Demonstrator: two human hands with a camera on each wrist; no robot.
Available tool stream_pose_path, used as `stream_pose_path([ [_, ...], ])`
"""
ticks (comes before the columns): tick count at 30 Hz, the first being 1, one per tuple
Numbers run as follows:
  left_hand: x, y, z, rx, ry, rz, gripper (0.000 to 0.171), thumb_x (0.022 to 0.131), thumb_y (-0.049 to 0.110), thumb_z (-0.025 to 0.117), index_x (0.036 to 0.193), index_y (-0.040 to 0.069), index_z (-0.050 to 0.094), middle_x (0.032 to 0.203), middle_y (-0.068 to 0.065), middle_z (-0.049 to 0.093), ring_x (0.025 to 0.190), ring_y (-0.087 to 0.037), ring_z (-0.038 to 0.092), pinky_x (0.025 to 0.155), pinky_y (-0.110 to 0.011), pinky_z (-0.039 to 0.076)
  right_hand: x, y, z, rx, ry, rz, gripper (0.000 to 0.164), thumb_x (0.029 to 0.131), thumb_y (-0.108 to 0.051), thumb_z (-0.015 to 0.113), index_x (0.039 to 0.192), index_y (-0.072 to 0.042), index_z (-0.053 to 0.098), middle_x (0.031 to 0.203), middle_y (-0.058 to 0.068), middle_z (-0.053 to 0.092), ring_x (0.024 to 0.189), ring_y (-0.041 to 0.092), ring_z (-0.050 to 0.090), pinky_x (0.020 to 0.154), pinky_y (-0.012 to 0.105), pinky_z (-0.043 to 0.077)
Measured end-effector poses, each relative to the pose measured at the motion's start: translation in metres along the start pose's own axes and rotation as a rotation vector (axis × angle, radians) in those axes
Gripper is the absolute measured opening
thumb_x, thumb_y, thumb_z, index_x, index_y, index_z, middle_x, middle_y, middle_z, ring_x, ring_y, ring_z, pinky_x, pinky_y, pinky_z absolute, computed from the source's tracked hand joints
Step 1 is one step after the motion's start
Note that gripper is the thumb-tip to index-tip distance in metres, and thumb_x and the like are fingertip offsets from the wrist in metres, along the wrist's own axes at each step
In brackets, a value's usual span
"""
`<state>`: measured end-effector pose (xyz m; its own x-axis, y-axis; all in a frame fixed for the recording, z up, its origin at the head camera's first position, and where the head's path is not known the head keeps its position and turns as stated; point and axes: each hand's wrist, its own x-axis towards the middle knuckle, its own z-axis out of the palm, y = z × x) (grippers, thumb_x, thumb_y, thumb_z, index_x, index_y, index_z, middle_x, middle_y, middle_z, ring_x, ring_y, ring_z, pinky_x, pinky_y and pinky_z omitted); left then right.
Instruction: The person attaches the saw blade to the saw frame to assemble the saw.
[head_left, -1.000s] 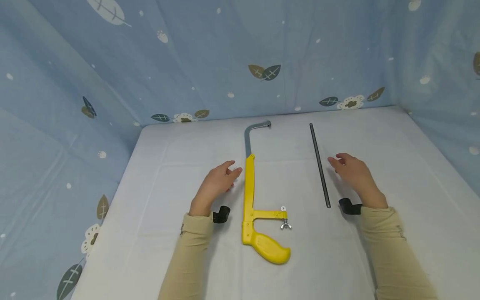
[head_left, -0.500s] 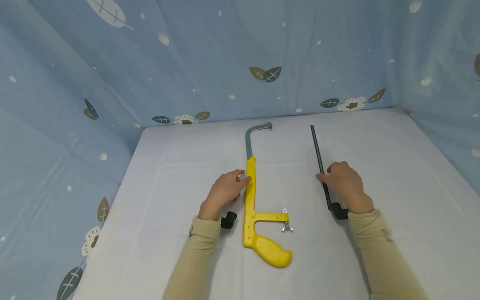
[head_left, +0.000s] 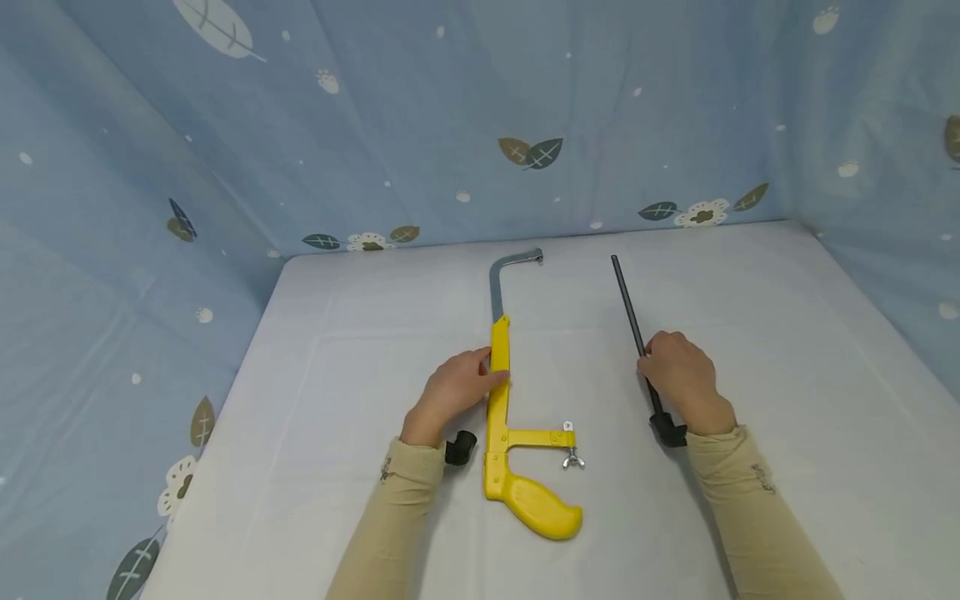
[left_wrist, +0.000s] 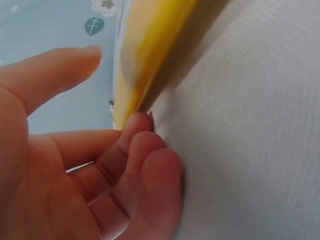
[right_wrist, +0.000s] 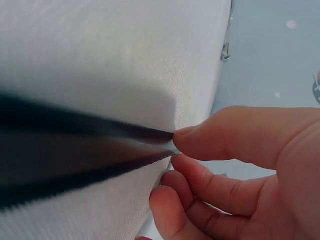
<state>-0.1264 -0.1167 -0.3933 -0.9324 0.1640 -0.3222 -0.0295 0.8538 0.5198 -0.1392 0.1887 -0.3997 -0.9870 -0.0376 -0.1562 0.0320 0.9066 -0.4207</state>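
Observation:
A yellow hacksaw frame (head_left: 498, 408) lies on the white cloth, its grey bent arm (head_left: 495, 287) pointing away and its handle (head_left: 543, 507) towards me. My left hand (head_left: 456, 385) is at the middle of the frame. In the left wrist view its thumb (left_wrist: 75, 62) stands apart from the yellow bar (left_wrist: 160, 35), and the fingertips are low by the bar's edge. To the right, my right hand (head_left: 681, 371) pinches a dark hacksaw blade (head_left: 628, 308) between thumb and forefinger. Fine teeth show along one edge of the blade (right_wrist: 60, 187) in the right wrist view.
The frame's short lower arm (head_left: 536, 437) carries a wing nut (head_left: 573, 458). Black wrist cameras (head_left: 461, 448) sit under both wrists. A blue patterned curtain (head_left: 420, 108) stands behind and beside the white table (head_left: 360, 350).
My right hand has moved left onto the blade and taken hold of it; the blade's far end has shifted slightly left. My left hand has moved right to the hacksaw frame, which stays put.

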Motion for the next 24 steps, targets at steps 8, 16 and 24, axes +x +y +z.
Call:
stream_pose_path([
  [8,-0.0002,0.0028,0.0023,0.034,-0.005,0.055,0.034,0.081,0.039,0.062,0.099,0.012,0.055,0.071,-0.003,0.046,0.060,-0.016,0.045,0.052,-0.028,0.034,0.0000,0.0002,-0.0002,-0.013,-0.016,0.012,0.018,0.078,-0.011,0.052,0.085,0.005,0.056,0.078,0.016,0.050,0.062,0.025,0.048,0.047,0.033,0.037],
  [16,-0.0002,0.0011,0.0032,0.045,-0.004,0.056,0.038,0.080,0.039,0.062,0.104,0.011,0.054,0.072,-0.003,0.046,0.060,-0.016,0.044,0.052,-0.027,0.034,-0.0003,-0.0019,0.0021,-0.037,-0.020,0.006,0.016,0.080,-0.012,0.053,0.084,0.003,0.057,0.077,0.015,0.050,0.062,0.025,0.050,0.047,0.033,0.037],
  [24,-0.0009,0.0011,0.0034,0.042,0.002,0.053,0.040,0.080,0.040,0.062,0.106,0.011,0.054,0.072,-0.003,0.045,0.059,-0.016,0.044,0.052,-0.027,0.033,-0.0038,-0.0072,0.0051,-0.131,0.050,-0.031,0.016,0.081,-0.007,0.052,0.077,0.008,0.055,0.071,0.017,0.048,0.057,0.026,0.048,0.042,0.035,0.037],
])
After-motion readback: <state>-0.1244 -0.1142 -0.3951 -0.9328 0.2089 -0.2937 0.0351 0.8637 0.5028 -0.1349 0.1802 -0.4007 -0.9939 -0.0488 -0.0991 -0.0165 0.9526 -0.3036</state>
